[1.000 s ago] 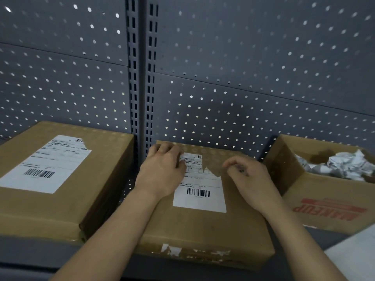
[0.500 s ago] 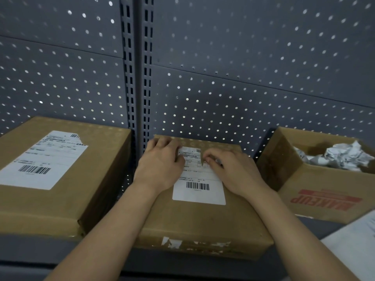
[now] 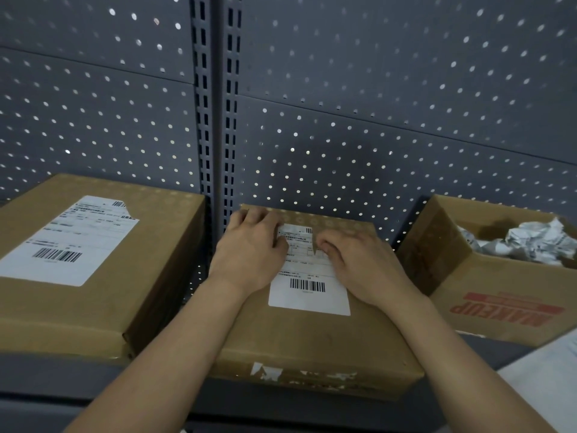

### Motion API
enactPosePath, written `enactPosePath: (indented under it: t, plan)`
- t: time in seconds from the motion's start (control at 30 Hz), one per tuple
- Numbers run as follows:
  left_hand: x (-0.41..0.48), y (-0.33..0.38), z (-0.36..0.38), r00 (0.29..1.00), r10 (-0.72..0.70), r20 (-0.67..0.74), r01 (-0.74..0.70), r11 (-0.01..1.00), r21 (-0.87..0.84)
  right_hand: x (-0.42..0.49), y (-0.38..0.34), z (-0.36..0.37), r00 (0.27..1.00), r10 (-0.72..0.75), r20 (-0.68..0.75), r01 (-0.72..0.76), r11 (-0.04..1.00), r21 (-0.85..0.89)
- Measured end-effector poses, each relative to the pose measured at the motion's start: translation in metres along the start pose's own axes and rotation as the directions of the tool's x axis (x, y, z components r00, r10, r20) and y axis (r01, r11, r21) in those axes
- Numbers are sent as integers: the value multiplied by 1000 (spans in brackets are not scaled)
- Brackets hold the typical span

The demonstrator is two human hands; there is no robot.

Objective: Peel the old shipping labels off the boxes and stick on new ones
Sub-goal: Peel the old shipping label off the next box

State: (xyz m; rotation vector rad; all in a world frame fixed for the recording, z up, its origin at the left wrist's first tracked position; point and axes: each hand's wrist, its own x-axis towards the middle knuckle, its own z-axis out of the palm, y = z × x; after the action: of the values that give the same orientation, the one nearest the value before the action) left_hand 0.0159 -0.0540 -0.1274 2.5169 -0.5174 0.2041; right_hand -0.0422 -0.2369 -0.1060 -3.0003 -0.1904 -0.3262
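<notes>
Head view: three cardboard boxes stand in a row on a grey shelf [image 3: 62, 376] against a perforated back panel [image 3: 374, 89]. The middle box [image 3: 312, 339] lies flat at the shelf's front edge and carries a white shipping label [image 3: 309, 292]. The label's long axis runs from the front edge toward the back panel, with the barcode at the near end. Its far right corner is torn away, leaving a ragged edge.

The left hand [image 3: 249, 254] lies palm down on the far left part of the box top, its fingers pressing along the label's left edge. The right hand [image 3: 365, 264] has its fingers curled, with the tips at the ragged edge. Whether they pinch the paper cannot be told. Both hands hide the label's upper sides.

The left box [image 3: 93, 307] bears a second label [image 3: 62, 242], lying the same way, its far right corner also torn. White paper scraps [image 3: 271, 370] cling to the middle box's front face. The open box [image 3: 499, 301] at the right, printed MAKEUP upside down, holds crumpled paper [image 3: 527, 242] and is cut off by the frame. A white sheet [image 3: 549, 385] shows at the lower right, mostly out of frame.
</notes>
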Motion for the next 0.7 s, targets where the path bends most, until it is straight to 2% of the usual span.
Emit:
enactPosePath:
  t: [0.17,0.37,0.53,0.7]
  plan:
    - [0,1,-1,1000,-5,2,5,1000,4,-3,-1,-2,997,70,-35,-68,995,66]
    - [-1,1,-1,1000,-10,7,10,1000,0,0,-5,1,999,-17,-50,15,999,-40]
    - [-1,1,-1,1000,-3,9,2,1000,10,0,-7,2,1000,-22,20,24,994,-108]
    - [-1,0,-1,1000,-1,5,1,1000,9,5,-3,8,1000,-12,11,13,999,-48]
